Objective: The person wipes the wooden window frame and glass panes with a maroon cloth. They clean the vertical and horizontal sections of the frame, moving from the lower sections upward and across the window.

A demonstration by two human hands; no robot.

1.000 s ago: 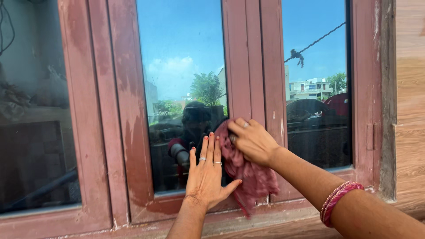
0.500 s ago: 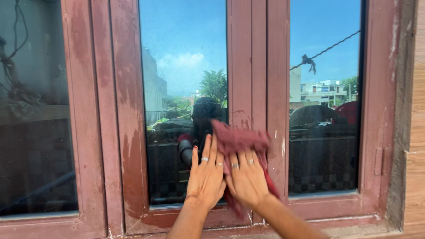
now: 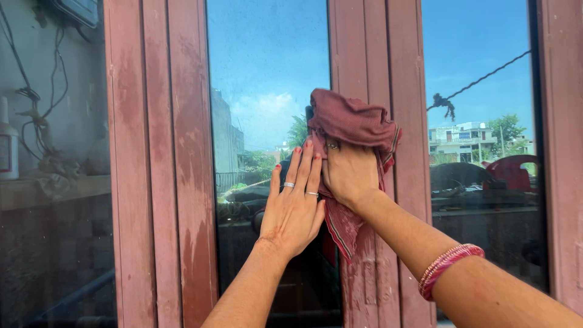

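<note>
Our right hand (image 3: 347,173) is bunched around a maroon cloth (image 3: 352,124), pinching it against the upright window frame (image 3: 370,67) between the two glass panes. The cloth heaps above the knuckles and trails down below the wrist, so its long axis runs up and down along the frame. Our left hand (image 3: 294,209) lies just left of it, fingers spread flat on the middle glass pane (image 3: 267,67), its fingertips touching the cloth's edge. The right hand is the nearer to the cloth. A red bangle (image 3: 446,267) sits on the right forearm. Far left, behind another pane, a white bottle (image 3: 7,149) stands on a shelf (image 3: 48,189); nothing stands between hands and frame
</note>
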